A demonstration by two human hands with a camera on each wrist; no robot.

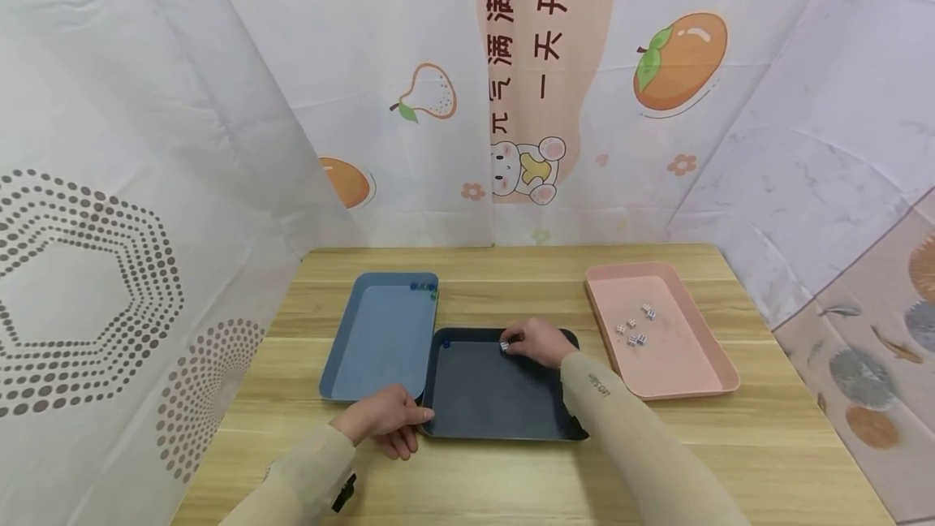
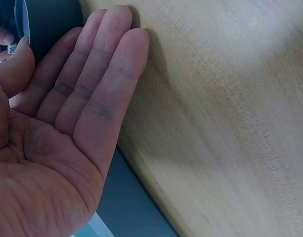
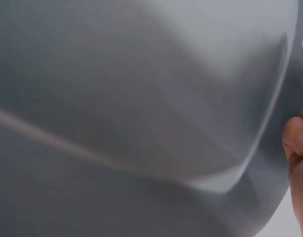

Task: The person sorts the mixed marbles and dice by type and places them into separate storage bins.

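My right hand [image 1: 539, 341] reaches over the back part of the dark tray [image 1: 504, 396] and pinches a white die [image 1: 504, 346] between thumb and fingertips. A blue die [image 1: 446, 344] lies in that tray's back left corner. At the front left corner of the same tray is my left hand [image 1: 390, 420]. Its thumb lies at the rim and its straight fingers [image 2: 99, 94] stretch alongside the wall, palm showing in the left wrist view. In the right wrist view only part of the right hand [image 3: 298, 143] shows, at the right edge; the die is out of sight there.
To the left stands a blue tray [image 1: 380, 347], with several small blue and green dice [image 1: 422, 287] in its back right corner. A pink tray [image 1: 679, 364] on the right holds several white dice [image 1: 632, 323]. A printed curtain [image 1: 438, 209] hangs behind the wooden table [image 1: 511, 477].
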